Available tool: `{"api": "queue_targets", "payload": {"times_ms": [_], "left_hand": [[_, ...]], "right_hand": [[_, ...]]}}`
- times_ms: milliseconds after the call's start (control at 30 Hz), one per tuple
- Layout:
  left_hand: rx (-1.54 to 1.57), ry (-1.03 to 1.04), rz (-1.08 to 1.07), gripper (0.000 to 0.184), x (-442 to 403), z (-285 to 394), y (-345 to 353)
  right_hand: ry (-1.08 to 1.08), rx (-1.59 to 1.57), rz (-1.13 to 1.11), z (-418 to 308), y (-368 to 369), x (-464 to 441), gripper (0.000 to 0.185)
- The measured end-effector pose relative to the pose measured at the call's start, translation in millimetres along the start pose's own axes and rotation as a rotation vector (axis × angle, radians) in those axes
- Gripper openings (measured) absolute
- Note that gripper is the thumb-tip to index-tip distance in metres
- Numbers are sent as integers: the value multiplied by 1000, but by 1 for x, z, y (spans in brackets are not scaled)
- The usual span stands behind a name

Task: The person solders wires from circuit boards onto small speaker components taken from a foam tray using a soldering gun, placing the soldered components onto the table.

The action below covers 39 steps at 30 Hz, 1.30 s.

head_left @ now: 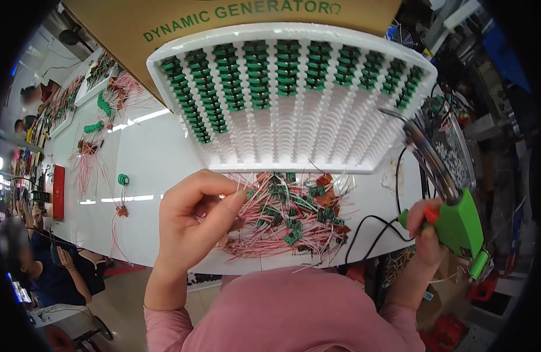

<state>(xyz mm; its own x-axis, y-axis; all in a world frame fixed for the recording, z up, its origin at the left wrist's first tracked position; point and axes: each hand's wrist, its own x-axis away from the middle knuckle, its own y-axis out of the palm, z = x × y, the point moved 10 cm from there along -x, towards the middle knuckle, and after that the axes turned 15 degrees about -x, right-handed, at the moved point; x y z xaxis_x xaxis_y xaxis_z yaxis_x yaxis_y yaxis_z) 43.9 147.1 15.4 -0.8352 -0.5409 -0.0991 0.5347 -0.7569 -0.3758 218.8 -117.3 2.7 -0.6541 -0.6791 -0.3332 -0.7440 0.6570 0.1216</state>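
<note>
My left hand (197,214) is closed, with thumb and forefinger pinched at the left edge of a wire pile. Between those fingertips is a small green circuit board (249,193) with thin wires, partly hidden by the thumb. Pink and white wires (253,234) lie heaped on the table with several more little green boards (293,236) among them. On the right, my right hand (429,234) is wrapped round a green soldering gun (467,226) with a red trigger. Its metal tip (390,112) points up and left, in front of the foam tray's right side.
A white foam tray (294,167) with rows of green parts leans against a cardboard box (118,35). On the white table (147,146) at left lie a green round part (123,179) and wire bundles (88,167). Black cables (370,220) run near the gun. Another person (53,264) sits left.
</note>
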Motion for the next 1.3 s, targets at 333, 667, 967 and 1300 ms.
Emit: {"api": "queue_targets", "payload": {"times_ms": [333, 667, 967, 1300], "left_hand": [[477, -265, -186, 13, -53, -37, 67], [753, -350, -144, 14, -76, -54, 77], [747, -350, -180, 15, -81, -52, 78], [765, -310, -248, 14, -82, -44, 80]], "right_hand": [[77, -102, 157, 13, 3, -15, 49], [179, 46, 29, 37, 24, -42, 38], [161, 166, -9, 42, 30, -50, 37], [176, 329, 110, 66, -11, -35, 49]]}}
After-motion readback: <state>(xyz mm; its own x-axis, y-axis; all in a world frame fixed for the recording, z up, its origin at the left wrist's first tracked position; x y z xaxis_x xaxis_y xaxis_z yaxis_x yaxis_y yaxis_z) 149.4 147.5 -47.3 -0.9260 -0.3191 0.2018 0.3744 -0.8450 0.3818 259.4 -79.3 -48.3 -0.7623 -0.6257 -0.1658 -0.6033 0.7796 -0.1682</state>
